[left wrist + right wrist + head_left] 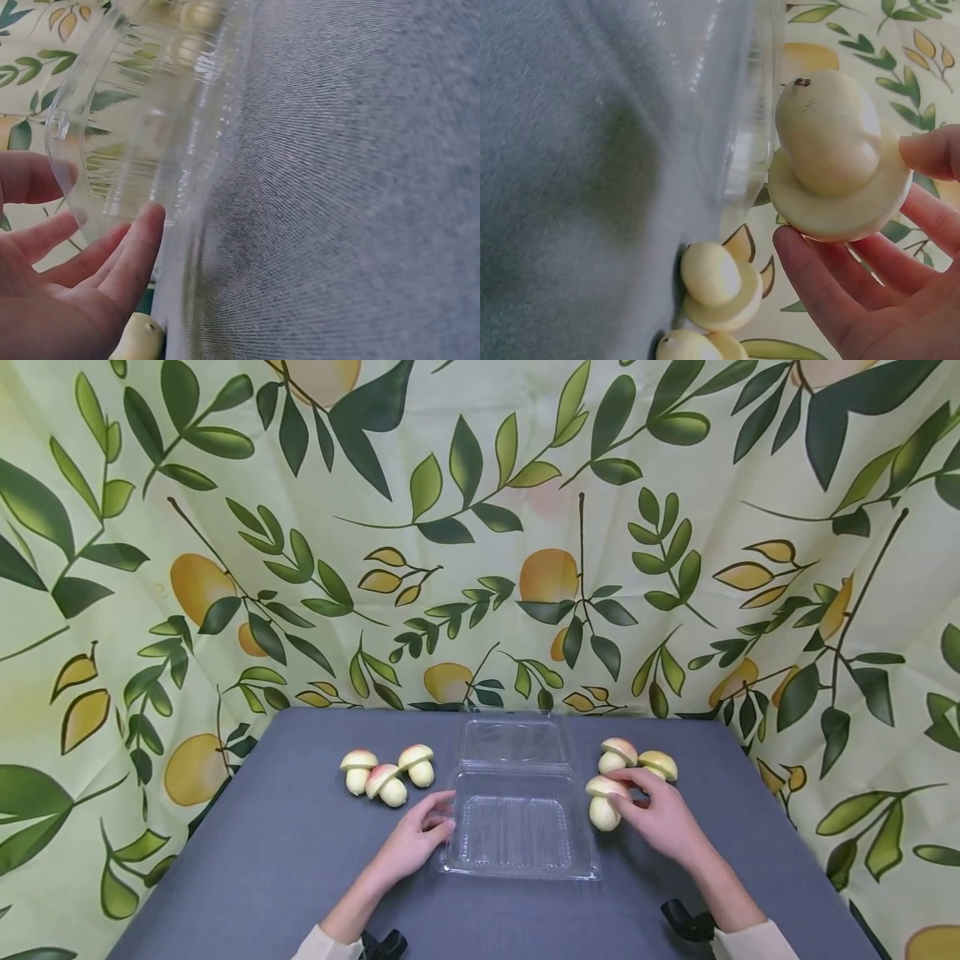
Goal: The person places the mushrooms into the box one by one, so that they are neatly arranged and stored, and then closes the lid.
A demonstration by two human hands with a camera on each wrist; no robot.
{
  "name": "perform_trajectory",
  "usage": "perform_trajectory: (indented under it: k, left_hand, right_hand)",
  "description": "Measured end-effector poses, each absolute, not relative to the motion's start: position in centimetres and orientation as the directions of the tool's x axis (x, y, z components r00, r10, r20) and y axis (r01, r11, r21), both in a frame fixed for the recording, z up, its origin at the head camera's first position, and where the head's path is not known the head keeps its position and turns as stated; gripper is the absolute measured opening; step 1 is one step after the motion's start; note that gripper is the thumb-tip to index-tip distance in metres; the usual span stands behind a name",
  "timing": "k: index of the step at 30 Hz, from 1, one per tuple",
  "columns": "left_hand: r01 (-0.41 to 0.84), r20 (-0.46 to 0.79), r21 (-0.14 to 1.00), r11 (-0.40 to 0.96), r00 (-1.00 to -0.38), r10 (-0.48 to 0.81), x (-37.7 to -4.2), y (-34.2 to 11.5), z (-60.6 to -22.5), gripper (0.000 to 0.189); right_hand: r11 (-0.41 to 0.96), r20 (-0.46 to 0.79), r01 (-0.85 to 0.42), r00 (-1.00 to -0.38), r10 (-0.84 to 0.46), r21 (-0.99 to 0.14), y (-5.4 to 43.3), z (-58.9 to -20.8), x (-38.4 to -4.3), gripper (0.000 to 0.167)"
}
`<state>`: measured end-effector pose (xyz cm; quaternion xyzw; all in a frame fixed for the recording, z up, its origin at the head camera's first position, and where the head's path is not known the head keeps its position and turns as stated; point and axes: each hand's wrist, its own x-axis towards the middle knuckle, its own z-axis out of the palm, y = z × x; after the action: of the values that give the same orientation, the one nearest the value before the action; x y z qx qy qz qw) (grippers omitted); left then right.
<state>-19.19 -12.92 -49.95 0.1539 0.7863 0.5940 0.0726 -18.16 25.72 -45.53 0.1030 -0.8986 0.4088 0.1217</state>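
A table covered in smooth grey-blue cloth, finely ribbed when seen close, stands against a pale cream fabric backdrop printed with green leaves, orange fruit and dark stems. The fabric wraps behind the table and down both sides, with soft creases.

On the table sits a clear plastic container, its transparent lid folded back flat behind it, toward the backdrop. A small moulded detail on the container's rim is too blurred to read.

Left of the container, three mushroom-shaped pieces lie in a loose cluster — cream stems, rounded caps tinged red and yellow. Two more mushrooms stand behind and to the right of the container, side by side.

The person's left hand is at the container's left edge, fingers apart and lightly extended, fingertips touching the plastic. The right hand, just beyond the container's right wall, pinches another mushroom by its cap between thumb and fingers — raised above the cloth, a dark spot at the end of its stem.

Both wrists, nearer the viewer than the container, show pale sleeves and black wrist devices.
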Motion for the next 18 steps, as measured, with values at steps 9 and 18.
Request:
perform_trajectory:
  k: [9, 18]
  left_hand:
    - [0.119, 0.039, 0.966, 0.23, -0.945, 0.325, -19.4, -12.9, -49.7, 0.046]
    - [0.117, 0.042, 0.974, 0.193, -0.933, 0.357, -19.7, -13.0, -49.6, 0.047]
  right_hand:
    - [0.595, 0.321, -0.326, -0.94, -0.118, -0.735, 24.3, -44.7, -18.1, 0.025]
    - [0.551, 0.315, -0.352, -0.935, -0.164, -0.757, 23.2, -44.2, -18.5, 0.027]
